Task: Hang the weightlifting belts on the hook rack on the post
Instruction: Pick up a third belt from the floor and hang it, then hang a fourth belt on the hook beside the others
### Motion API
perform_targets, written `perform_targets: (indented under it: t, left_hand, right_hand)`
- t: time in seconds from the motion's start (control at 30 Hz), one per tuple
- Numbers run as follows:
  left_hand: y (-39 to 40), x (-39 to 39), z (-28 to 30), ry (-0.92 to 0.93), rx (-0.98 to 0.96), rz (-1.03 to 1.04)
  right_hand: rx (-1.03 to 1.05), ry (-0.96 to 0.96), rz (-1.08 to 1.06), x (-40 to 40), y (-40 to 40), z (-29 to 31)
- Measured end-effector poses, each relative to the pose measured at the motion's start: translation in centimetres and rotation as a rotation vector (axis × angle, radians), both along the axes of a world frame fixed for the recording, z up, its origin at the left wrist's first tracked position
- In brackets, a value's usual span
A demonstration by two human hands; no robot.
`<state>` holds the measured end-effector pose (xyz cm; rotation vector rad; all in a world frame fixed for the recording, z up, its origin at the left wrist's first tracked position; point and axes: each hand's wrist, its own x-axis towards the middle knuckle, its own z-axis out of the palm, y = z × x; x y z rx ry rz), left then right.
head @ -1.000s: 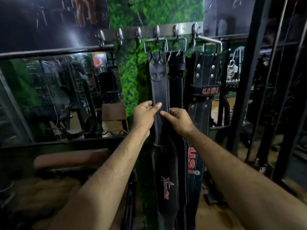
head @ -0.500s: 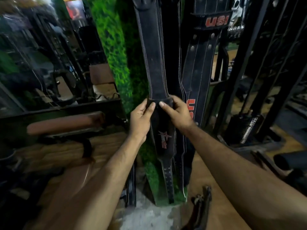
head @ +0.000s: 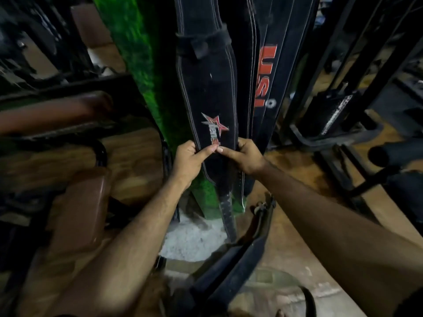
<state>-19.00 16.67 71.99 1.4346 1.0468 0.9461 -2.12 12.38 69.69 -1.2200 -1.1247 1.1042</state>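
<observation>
Head view looks down a green post (head: 146, 72) where several black belts hang side by side; the hook rack itself is out of frame. Nearest the post on the left hangs the star belt (head: 206, 88), a wide, stitched slab that looks thick, stiff and fairly heavy, tapering to a narrow punched tail near the floor. Just right of it hangs the USI belt (head: 266, 76). Both hands pinch the star belt's edges below its logo: left hand (head: 187, 160) on the left edge, right hand (head: 246, 157) on the right, thumbs in front. Edge grips at the wide part seem soundest.
</observation>
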Motion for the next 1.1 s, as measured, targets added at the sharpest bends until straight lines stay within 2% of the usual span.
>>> perform_targets:
  t: [0.1, 0.2, 0.33, 0.43, 0.5, 0.57, 0.67, 0.73, 0.83, 0.93, 1.1]
  left_hand:
    - [0.3, -0.8, -5.0, 0.094, -0.066, -0.023]
    - [0.1, -1.3, -9.9, 0.248, -0.041, -0.055]
    - [0.6, -1.5, -16.4, 0.304, -0.093, -0.06]
    - [0.7, -1.3, -19.2, 0.341, -0.06, -0.063]
    - [-0.3, -1.0, -19.8, 0.443, -0.04, -0.052]
    - [-1.8, -1.0, -20.6, 0.576, -0.059, 0.002]
    - [-4.6, -2.1, -23.0, 0.653, -0.193, 0.078]
    - [-6.8, -2.5, -24.2, 0.661, -0.276, 0.005]
    - [-9.8, -1.9, -25.5, 0.589, -0.369, -0.105]
    - [-12.6, -0.9, -26.6, 0.553, -0.443, -0.179]
    - [-17.8, 1.0, -30.4, 0.568, -0.486, -0.25]
  right_hand:
    - [-0.091, -0.044, 0.012, 0.2, -0.4, -5.2]
    - [-0.167, -0.157, 0.046, 0.1, -1.6, -9.6]
    - [-0.256, -0.264, 0.024, -0.7, -1.7, -14.9]
    - [-0.285, -0.374, -0.012, -1.1, -1.6, -18.1]
    - [-0.414, -0.439, -0.014, -1.6, -2.1, -19.5]
    - [-0.519, -0.334, -0.1, -2.1, -3.0, -20.8]
    - [-0.617, 0.005, -0.313, -2.0, -4.9, -22.0]
    - [-0.742, 0.265, -0.361, -1.8, -6.6, -22.5]
    - [-0.887, 0.271, -0.352, -1.9, -9.5, -22.7]
    - [-0.92, 0.341, -0.341, -1.7, -12.6, -22.3]
    - [-0.934, 0.203, -0.326, -0.1, -18.2, -25.8]
